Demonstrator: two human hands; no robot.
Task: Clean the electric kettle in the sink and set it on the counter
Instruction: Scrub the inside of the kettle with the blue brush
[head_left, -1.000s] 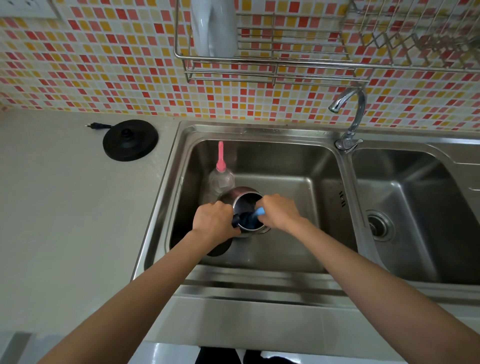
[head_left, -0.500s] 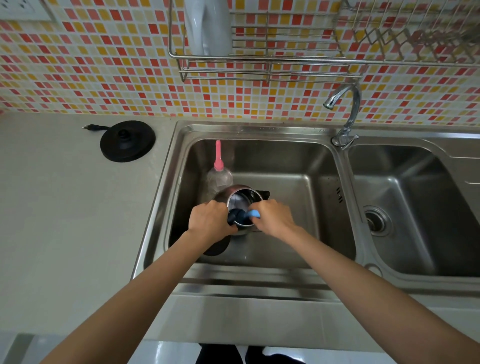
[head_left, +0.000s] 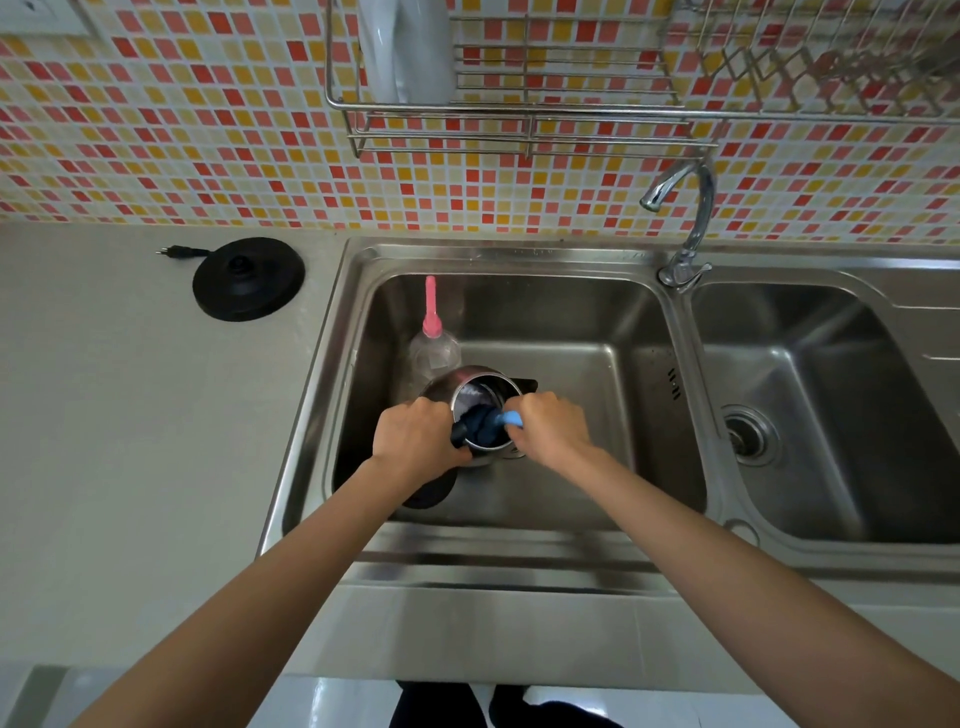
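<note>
A steel electric kettle (head_left: 470, 387) stands open-topped in the left basin of the sink (head_left: 571, 364). My left hand (head_left: 415, 439) grips the kettle at its near-left side, where the black handle is mostly hidden. My right hand (head_left: 550, 428) holds a blue-handled cleaning brush (head_left: 509, 418). The brush's dark head (head_left: 480, 423) is inside the kettle's mouth. A dark round lid (head_left: 428, 493) lies on the basin floor under my left wrist. The kettle's black base (head_left: 248, 278) sits on the counter (head_left: 130, 415) at the back left.
A clear bottle with a pink nozzle (head_left: 432, 343) stands just behind the kettle. The tap (head_left: 685, 228) rises between the two basins, and the right basin (head_left: 831, 415) has a drain. A wire rack (head_left: 519, 93) hangs on the tiled wall above.
The view has shifted slightly. My right hand has moved the brush a little inside the kettle's mouth; my left hand keeps its grip.
</note>
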